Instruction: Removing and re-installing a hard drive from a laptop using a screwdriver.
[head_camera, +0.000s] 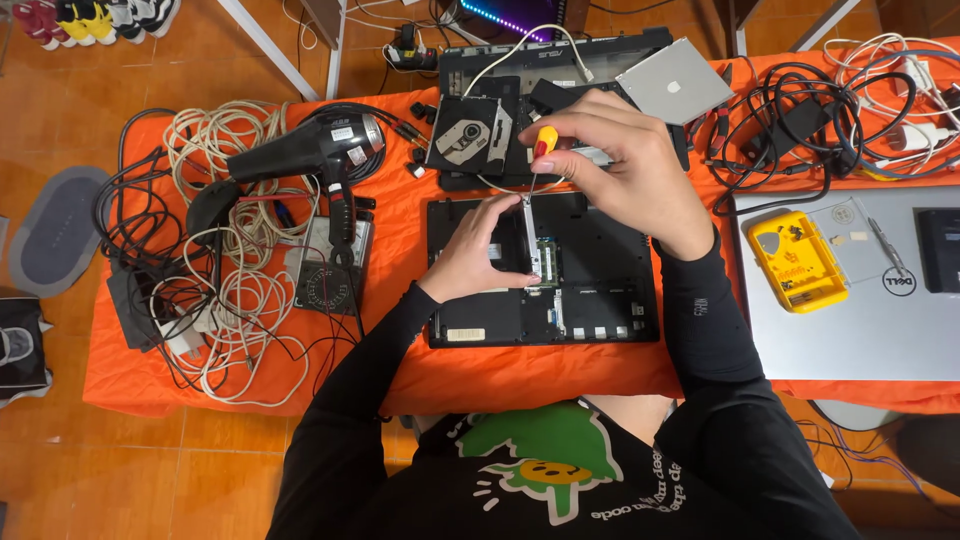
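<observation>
Screwdriver (538, 160) upright, tip down into laptop base (600, 270)

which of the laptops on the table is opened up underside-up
The black laptop under both hands, its bottom compartments exposed. The silver laptop to its right lies closed, with a yellow tool case on its lid.
</observation>
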